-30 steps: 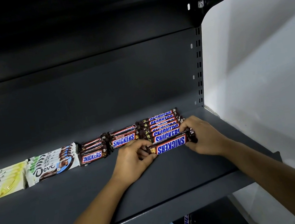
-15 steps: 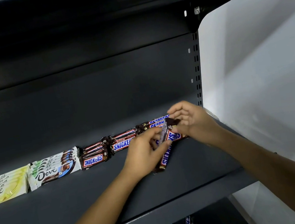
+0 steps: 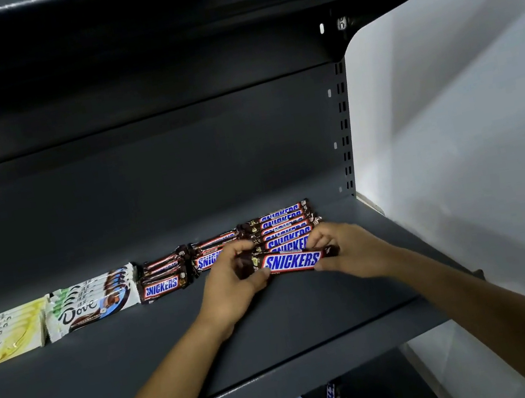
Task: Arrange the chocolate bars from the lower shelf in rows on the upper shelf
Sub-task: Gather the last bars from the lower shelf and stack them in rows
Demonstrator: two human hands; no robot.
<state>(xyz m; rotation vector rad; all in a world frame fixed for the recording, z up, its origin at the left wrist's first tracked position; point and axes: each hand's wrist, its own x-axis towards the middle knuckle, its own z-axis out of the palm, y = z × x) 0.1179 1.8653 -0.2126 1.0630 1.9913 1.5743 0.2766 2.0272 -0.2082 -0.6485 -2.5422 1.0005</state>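
Snickers bar [image 3: 290, 261] level, fronting its row [image 3: 281, 227]

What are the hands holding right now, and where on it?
One Snickers bar, held by its two ends: left hand at the left end, right hand at the right end.

Dark grey upper shelf [image 3: 111, 380], and along its back run the rows: yellow Dove bars [image 3: 0, 340] far left, white Dove bars [image 3: 87, 304] just beside them, then a short Snickers stack [image 3: 162, 285], a second Snickers stack [image 3: 205, 262], and the long Snickers row [image 3: 281, 227] nearest the white side panel [image 3: 454, 149]. At that row's front, the left hand [image 3: 230, 284] and right hand [image 3: 349, 250] pinch the front Snickers bar [image 3: 290, 261] by its ends; whether it touches the deck is unclear.
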